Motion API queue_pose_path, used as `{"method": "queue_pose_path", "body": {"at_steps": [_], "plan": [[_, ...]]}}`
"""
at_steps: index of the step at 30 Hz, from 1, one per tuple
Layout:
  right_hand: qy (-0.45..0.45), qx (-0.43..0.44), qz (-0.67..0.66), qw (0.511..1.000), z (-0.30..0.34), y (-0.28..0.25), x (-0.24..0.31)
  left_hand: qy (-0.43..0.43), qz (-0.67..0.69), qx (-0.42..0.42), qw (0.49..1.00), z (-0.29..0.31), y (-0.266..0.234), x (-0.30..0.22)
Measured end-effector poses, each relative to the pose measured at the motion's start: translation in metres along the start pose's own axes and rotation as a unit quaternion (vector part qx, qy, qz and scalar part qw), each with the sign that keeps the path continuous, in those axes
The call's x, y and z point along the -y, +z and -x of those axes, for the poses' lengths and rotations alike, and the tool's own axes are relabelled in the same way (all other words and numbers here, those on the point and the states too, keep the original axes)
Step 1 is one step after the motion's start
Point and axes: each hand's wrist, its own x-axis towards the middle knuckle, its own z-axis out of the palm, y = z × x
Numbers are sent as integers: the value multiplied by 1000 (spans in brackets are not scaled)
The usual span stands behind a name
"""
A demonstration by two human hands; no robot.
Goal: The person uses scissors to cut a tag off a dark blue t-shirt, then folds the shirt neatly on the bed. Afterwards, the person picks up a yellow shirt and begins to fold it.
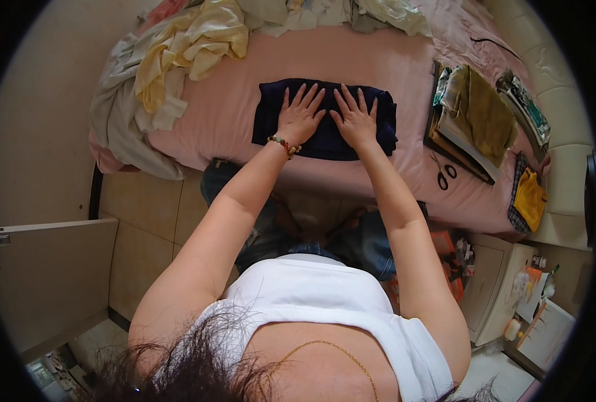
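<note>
A folded navy cloth (330, 146) is located at the upper centre of the frame, laid on the pink-covered bed (221, 114). Its left part is covered by the left hand (301, 122), its right part by the right hand (357, 123); both hands are placed palm down with fingers spread. A beaded bracelet (285, 145) is worn on the left wrist. To the right, scissors (439, 166) are laid beside a stack topped by an olive cloth (483, 114). At the right of the frame, a folded yellow cloth (531, 201) is placed. At the upper left, a crumpled pale-yellow cloth (207, 40) and a grey cloth (120, 110) are heaped. A cabinet (489, 288) is positioned at the lower right.
</note>
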Motion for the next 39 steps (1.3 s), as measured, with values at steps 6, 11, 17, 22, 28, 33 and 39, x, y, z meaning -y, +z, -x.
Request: {"method": "queue_pose_path", "body": {"at_steps": [6,11,17,22,28,33,39], "plan": [[60,2,12,998,12,17,-16,-60,20,20,998,9,11,16],[147,64,53,986,24,19,-50,-137,-29,66,988,22,0,39],[157,41,33,986,28,8,-75,-154,-11,82,985,22,-12,53],[48,-77,6,996,2,-20,-25,-51,-10,-46,998,-3,-24,12],[8,21,24,999,-7,1,2,-19,2,-1,1000,-4,12,-11],[94,52,32,994,18,19,-44,-59,18,31,998,12,1,21],[118,27,56,991,29,22,-62,-156,3,13,988,27,12,48]]}}
